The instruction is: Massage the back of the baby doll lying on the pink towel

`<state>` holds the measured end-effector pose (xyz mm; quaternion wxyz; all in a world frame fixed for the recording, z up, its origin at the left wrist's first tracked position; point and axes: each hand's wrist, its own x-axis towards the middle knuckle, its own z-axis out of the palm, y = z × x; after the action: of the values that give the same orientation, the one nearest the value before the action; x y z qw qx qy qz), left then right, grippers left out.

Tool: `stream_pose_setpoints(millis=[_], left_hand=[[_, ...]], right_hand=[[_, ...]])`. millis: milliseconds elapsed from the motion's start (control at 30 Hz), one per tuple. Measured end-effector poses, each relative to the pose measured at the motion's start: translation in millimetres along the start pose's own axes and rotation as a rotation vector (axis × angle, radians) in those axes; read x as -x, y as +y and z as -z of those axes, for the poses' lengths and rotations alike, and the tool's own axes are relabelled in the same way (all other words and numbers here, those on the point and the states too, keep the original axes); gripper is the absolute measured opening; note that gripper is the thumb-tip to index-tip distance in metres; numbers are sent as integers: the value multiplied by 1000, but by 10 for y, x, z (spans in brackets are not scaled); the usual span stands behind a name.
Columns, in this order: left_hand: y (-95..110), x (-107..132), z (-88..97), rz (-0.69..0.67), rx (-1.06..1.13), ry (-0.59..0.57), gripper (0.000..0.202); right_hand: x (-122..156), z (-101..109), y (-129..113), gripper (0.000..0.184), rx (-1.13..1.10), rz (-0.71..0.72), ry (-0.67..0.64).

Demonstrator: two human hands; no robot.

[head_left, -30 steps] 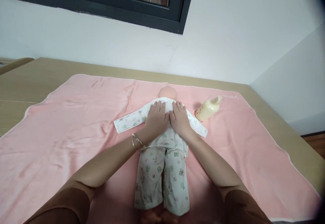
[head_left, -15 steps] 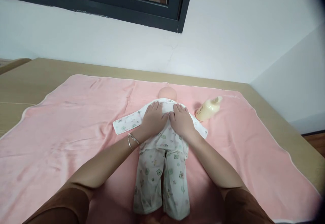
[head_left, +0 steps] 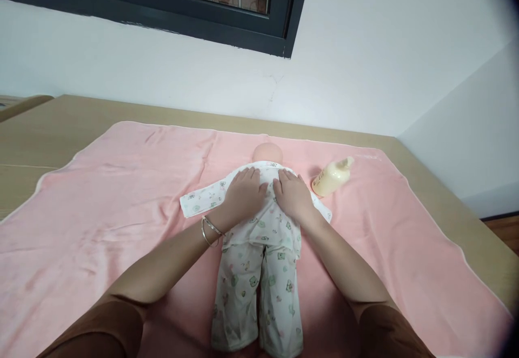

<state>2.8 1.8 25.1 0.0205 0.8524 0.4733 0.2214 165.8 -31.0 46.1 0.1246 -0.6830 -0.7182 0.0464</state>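
A baby doll in white printed pyjamas lies face down on a pink towel, head away from me. My left hand, with bangles at the wrist, lies flat and open on the left side of the doll's upper back. My right hand lies flat and open on the right side, thumbs nearly meeting over the spine. The doll's sleeves stretch out to both sides.
A cream lotion bottle lies on its side on the towel, just right of the doll's shoulder. The towel covers a wooden table that stands against a white wall beneath a dark-framed window.
Both hands have slid slightly apart on the doll's back; the doll and the bottle stay in place.
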Motion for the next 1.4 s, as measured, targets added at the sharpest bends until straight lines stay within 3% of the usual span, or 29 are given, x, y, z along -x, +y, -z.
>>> stream_pose_setpoints(millis=[200, 400, 567, 833, 1400], left_hand=[[208, 170, 110, -92, -21, -36, 44], [16, -25, -129, 81, 60, 18, 50], [-15, -43, -274, 134, 128, 59, 52], [-29, -67, -363, 131, 146, 129, 50], [-86, -56, -396, 81, 147, 128, 49]], right_hand=[[248, 51, -203, 52, 55, 89, -25], [-10, -162, -44, 63, -109, -47, 8], [-63, -311, 18, 62, -185, -65, 73], [-97, -348, 42, 62, -216, -70, 91], [-89, -365, 96, 61, -146, 1, 106]])
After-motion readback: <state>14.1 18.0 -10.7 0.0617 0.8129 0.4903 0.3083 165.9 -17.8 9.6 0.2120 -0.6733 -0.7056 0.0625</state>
